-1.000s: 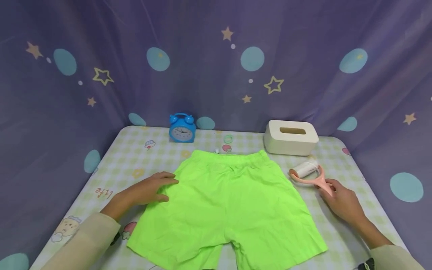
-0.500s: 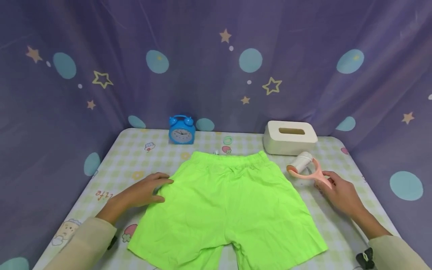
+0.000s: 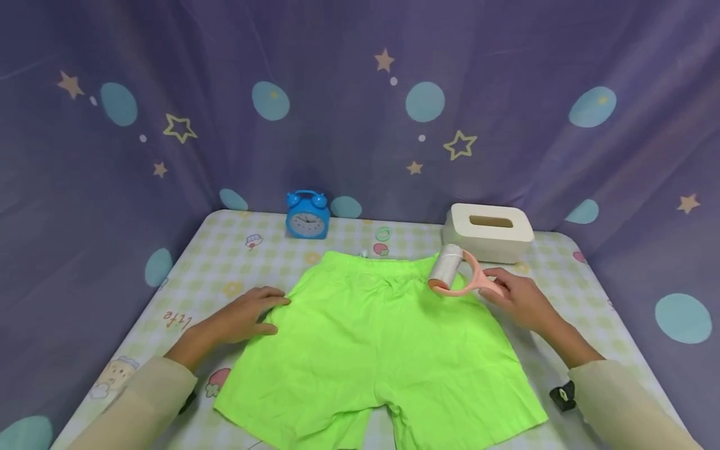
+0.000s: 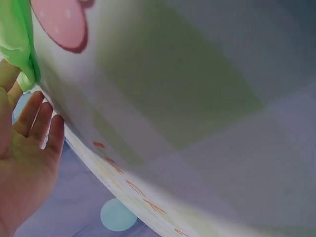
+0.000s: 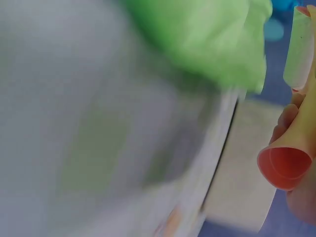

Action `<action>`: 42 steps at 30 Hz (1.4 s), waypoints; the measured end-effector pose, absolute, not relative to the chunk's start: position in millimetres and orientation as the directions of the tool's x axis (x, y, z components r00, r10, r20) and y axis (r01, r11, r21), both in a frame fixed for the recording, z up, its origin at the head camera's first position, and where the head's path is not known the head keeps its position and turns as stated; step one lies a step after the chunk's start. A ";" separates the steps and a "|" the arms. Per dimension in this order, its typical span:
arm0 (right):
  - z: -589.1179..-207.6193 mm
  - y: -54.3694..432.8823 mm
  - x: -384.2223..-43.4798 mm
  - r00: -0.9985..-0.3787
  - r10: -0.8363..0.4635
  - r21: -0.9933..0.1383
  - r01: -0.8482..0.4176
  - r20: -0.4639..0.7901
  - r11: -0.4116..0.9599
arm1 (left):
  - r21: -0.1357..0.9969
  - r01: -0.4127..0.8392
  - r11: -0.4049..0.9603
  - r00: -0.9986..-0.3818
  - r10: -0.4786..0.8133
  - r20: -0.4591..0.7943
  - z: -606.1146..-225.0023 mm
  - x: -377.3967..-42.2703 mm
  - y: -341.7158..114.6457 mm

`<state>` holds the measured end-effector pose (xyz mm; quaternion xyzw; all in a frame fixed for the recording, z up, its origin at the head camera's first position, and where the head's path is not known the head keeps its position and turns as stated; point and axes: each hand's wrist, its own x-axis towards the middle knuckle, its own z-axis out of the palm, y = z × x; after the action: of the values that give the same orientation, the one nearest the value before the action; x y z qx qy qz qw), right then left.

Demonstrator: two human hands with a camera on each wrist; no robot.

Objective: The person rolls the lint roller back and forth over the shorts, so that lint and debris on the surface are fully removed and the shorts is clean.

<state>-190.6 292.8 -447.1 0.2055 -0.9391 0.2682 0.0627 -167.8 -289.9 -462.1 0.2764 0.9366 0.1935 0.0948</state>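
The pink-handled lint roller (image 3: pixel 446 269) was over the upper right part of the neon-green shorts (image 3: pixel 360 337), near the waistband; whether it touched them could not be told. The right hand (image 3: pixel 520 301) gripped its handle. The left hand (image 3: pixel 239 317), fingers loosely extended, lay at the shorts' left edge. Behind, on the checked tablecloth (image 3: pixel 197 265), stood a blue alarm clock (image 3: pixel 307 224) and a cream tissue box (image 3: pixel 478 242).
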 end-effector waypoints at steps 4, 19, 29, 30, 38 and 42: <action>-441.6 256.2 -204.7 -0.884 -0.435 -0.502 -0.458 0.171 0.734 | 0.421 0.469 0.776 -0.833 0.548 -0.083 -462.4 -168.6 -290.1; -438.4 130.7 -260.1 -0.726 -0.656 -0.412 -0.673 0.207 0.615 | 0.381 0.479 0.791 -0.829 0.550 -0.101 -452.2 -172.1 -287.7; -451.5 84.8 -274.7 -0.719 -0.681 -0.362 -0.677 0.140 0.641 | 0.365 0.494 0.789 -0.823 0.560 -0.097 -451.8 -175.2 -284.3; -451.6 82.7 -274.5 -0.720 -0.680 -0.365 -0.675 0.139 0.641 | 0.367 0.498 0.786 -0.820 0.564 -0.095 -452.6 -175.6 -284.0; -454.1 69.2 -273.4 -0.741 -0.664 -0.339 -0.653 0.099 0.677 | 0.379 0.485 0.788 -0.821 0.560 -0.113 -455.9 -176.5 -282.9; -456.2 60.7 -273.2 -0.724 -0.686 -0.334 -0.665 0.070 0.668 | 0.389 0.471 0.792 -0.826 0.551 -0.123 -454.9 -174.7 -283.2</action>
<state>-273.2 60.7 -456.2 0.3700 -0.9127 0.1707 -0.0307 -174.7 -283.2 -454.9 0.2717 0.9395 0.1734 0.1156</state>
